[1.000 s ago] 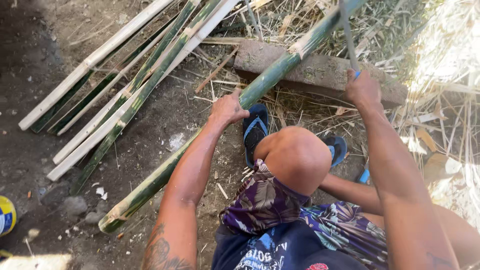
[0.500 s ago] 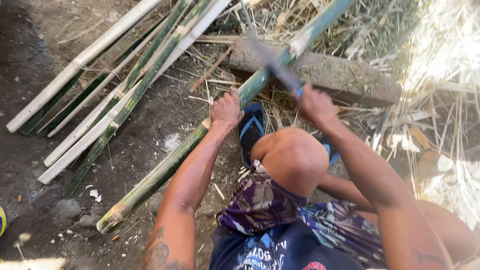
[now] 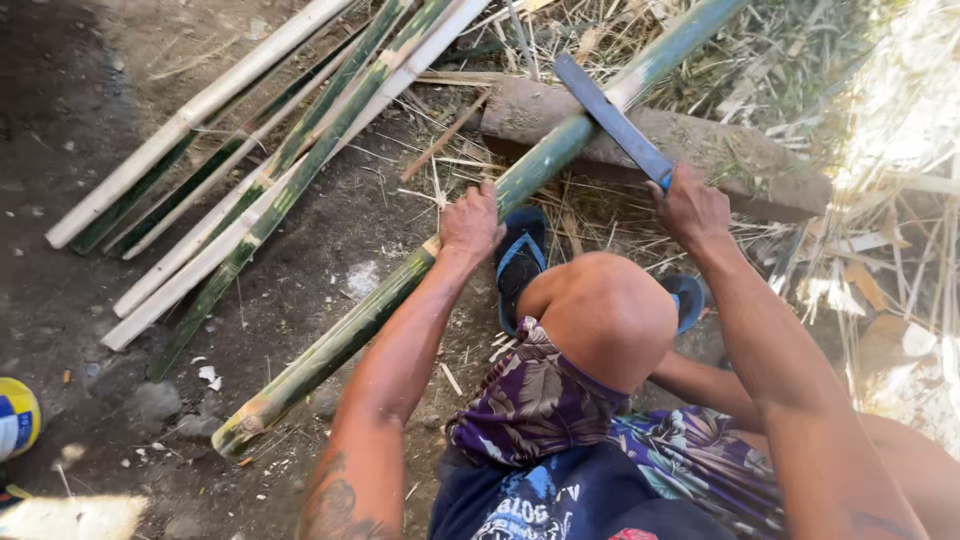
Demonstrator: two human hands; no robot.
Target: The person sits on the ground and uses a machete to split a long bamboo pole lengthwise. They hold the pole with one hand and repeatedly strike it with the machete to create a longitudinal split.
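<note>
the left hand (image 3: 470, 222) is wrapped around a long green bamboo pole (image 3: 380, 305), gripping it about midway along its length. the pole runs diagonally from the lower left, where its cut end lies on the dirt ground (image 3: 60, 120), up to the upper right, where it rests across a weathered log (image 3: 740, 150) lying among dry straw. the right hand (image 3: 692, 208) is clamped on the blue handle of a long dark blade (image 3: 610, 118) — the blade slants up and left from the fist and its edge meets the pole just where the pole crosses the log. the person squats close, a bare knee (image 3: 600, 315) between the two arms, with blue sandals (image 3: 520, 262) planted just beside the pole. to the left, a loose bundle of split bamboo strips (image 3: 260, 170) — some green, some pale — lies on the ground, well apart from the hands. a yellow and blue ball (image 3: 15, 418) peeks in at the left edge.
</note>
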